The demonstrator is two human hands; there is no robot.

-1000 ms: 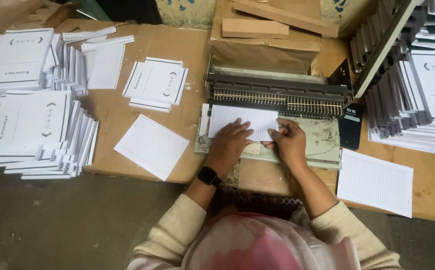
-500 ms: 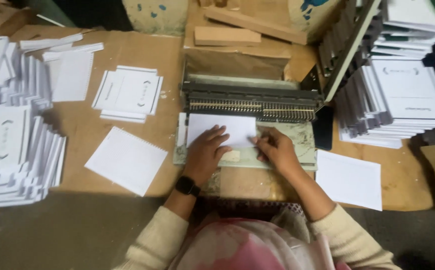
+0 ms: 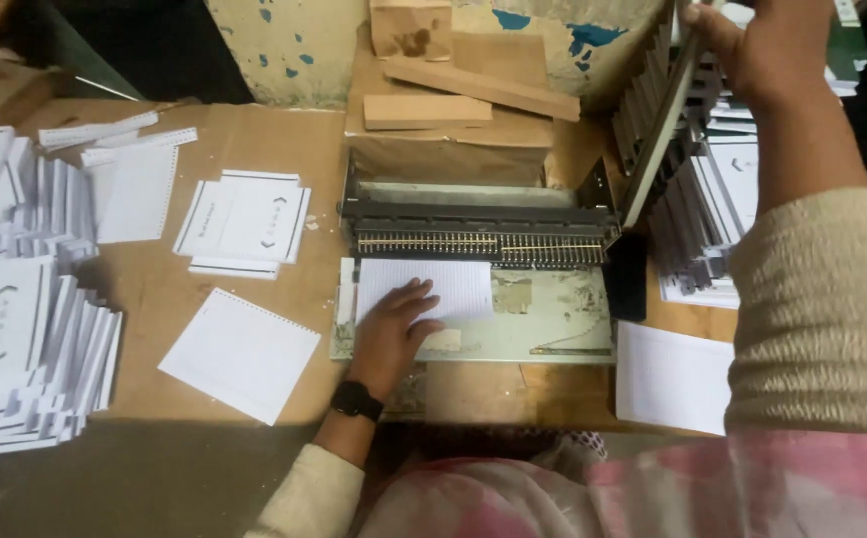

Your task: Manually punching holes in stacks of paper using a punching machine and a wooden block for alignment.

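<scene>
I see the left hand [image 3: 393, 334] lying flat, fingers [image 3: 415, 296] spread open, pressing the white lined paper stack [image 3: 453, 287] on the grey metal punching machine's bed [image 3: 543, 324], just below the dark comb row [image 3: 473, 244]. The right hand [image 3: 767, 50] is up top right, fingers closed around the machine's long lever handle [image 3: 664, 134]. White punched sheets [image 3: 239, 354] lie left on the brown counter [image 3: 154, 279].

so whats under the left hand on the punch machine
The left hand lies flat on a stack of lined paper on the punching machine's worn bed. The paper's far edge sits at the punch teeth; the part under the palm is hidden.
</scene>
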